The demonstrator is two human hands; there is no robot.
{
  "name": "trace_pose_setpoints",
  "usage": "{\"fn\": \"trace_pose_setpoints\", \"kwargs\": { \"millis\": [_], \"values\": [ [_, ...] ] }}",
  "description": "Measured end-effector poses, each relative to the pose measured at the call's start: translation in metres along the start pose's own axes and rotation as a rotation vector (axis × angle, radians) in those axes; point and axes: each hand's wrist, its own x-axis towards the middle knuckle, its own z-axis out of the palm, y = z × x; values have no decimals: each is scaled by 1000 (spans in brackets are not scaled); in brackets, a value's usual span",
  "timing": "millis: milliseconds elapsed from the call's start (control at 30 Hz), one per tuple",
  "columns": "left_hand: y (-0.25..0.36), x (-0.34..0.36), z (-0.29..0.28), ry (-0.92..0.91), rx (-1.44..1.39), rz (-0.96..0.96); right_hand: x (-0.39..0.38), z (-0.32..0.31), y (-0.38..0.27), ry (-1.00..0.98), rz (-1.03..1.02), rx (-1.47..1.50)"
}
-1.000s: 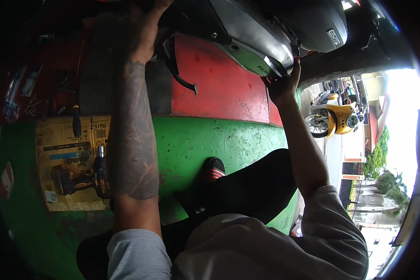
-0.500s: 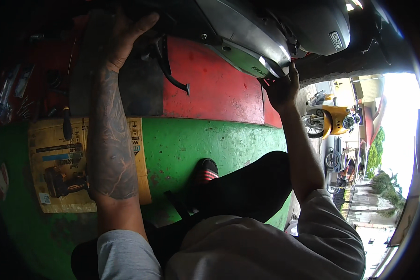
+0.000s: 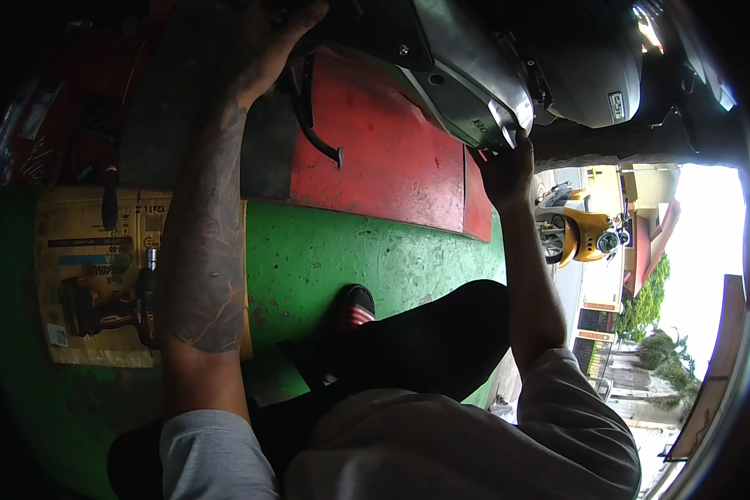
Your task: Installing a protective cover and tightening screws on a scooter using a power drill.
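On green floor (image 3: 367, 258), cardboard (image 3: 75, 275), drill (image 3: 108, 304)

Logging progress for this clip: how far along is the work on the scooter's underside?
Done: nothing visibly removed; the grey underside panel sits in place. In hand: the left hand presses up against the dark underbody, and the right hand grips the panel's lower edge. Left: cannot tell; the cordless drill and screwdriver lie unused on the cardboard.
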Motion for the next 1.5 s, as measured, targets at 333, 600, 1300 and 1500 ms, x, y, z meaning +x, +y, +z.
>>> {"fn": "trace_pose_setpoints", "kwargs": {
  "millis": [333,600,1300,1500],
  "values": [
    [29,-10,9,-65,-277,-63,17,-7,13,-1,-89,-161],
    [32,-14,2,-196,-339,-231,17,-11,17,39,-127,-122],
    [49,-6,4,-205,-465,-209,28,-39,26,-59,-135,-138],
    [55,-2,-5,-300,-373,-269,18,-26,23,-102,-120,-114]
  ]
}}
